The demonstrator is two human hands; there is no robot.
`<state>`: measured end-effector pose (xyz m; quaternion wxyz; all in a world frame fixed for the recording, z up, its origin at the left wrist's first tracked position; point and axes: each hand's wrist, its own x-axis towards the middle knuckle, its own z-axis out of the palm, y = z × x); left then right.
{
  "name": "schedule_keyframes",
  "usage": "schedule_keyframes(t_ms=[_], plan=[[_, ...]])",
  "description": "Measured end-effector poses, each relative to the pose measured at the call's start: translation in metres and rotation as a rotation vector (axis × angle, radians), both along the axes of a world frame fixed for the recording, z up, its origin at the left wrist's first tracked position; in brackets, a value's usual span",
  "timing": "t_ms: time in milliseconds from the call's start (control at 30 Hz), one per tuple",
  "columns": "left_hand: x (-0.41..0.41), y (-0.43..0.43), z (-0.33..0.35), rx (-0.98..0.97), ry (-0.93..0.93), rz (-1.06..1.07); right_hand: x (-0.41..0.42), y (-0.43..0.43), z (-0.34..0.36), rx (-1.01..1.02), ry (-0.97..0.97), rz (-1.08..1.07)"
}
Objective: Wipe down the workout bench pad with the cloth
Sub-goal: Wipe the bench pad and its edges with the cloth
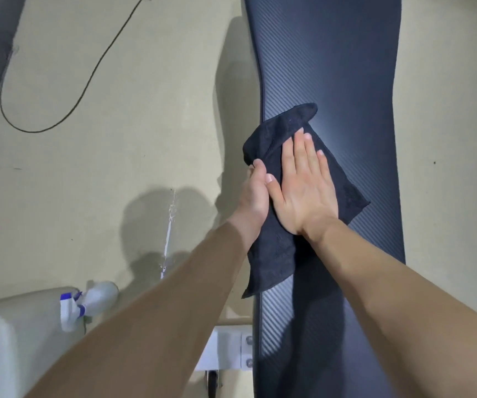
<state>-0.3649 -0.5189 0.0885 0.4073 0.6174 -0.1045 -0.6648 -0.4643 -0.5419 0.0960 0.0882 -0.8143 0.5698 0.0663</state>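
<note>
Mid-wipe, I judged: cloth (pixel 294 179) lay centre frame on bench pad (pixel 332 67), draped over left edge; right hand (pixel 303 185) pressed flat, fingers apart; left hand (pixel 256 191) pinched cloth's edge; next I'd need firm sweep along pad

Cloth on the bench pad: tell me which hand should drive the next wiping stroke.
Right. The right hand lies flat on the cloth over the bench pad; the left hand only pinches the cloth's edge at the pad's side.
</note>
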Motion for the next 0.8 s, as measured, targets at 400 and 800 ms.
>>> schedule_keyframes(t_ms=[400, 800], plan=[[0.041, -0.178, -0.006, 0.021, 0.001, 0.006, 0.04, -0.168, 0.0, 0.004, -0.005, -0.047], [0.089, -0.334, -0.02, 0.165, -0.055, 0.177, 0.084, -0.324, 0.003, 0.056, 0.001, 0.027]])
